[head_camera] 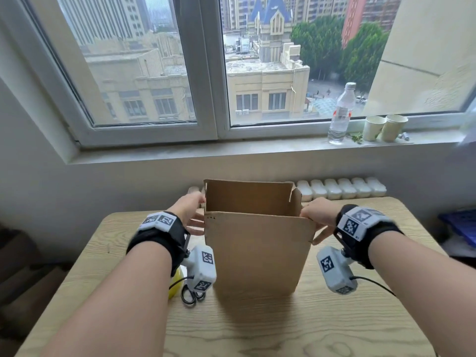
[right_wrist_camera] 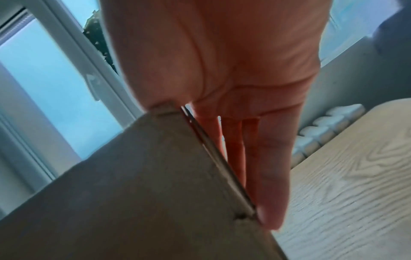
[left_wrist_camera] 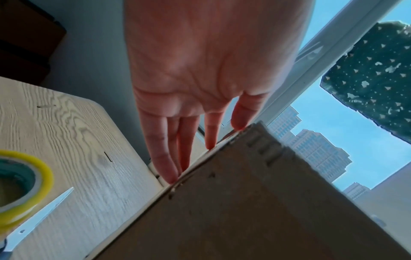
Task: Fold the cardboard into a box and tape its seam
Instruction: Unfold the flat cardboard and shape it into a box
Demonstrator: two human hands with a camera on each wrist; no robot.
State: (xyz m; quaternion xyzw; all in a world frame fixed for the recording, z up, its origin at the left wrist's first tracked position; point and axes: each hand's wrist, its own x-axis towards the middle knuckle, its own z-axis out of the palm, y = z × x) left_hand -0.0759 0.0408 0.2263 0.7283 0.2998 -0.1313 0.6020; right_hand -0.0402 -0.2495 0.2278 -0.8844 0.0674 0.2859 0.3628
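Note:
A brown cardboard box (head_camera: pixel 257 251) stands upright on the wooden table (head_camera: pixel 257 331), spread into an open-topped tube with its flaps up. My left hand (head_camera: pixel 189 212) lies against its left edge; in the left wrist view the straight fingers (left_wrist_camera: pixel 169 167) touch the cardboard's (left_wrist_camera: pixel 244 211) corner fold. My right hand (head_camera: pixel 319 215) presses the right side, its straight fingers (right_wrist_camera: pixel 266 176) laid along the cardboard's (right_wrist_camera: pixel 144 193) edge. A yellow tape roll (head_camera: pixel 175 284) (left_wrist_camera: pixel 20 184) and scissors (head_camera: pixel 190 296) (left_wrist_camera: pixel 44 211) lie on the table under my left wrist.
Behind the table are a white radiator (head_camera: pixel 342 189) and a windowsill holding a water bottle (head_camera: pixel 340 117) and two paper cups (head_camera: pixel 386 127). A blue object (head_camera: pixel 461 225) sits off the table's right side. Bare tabletop shows in front of the box.

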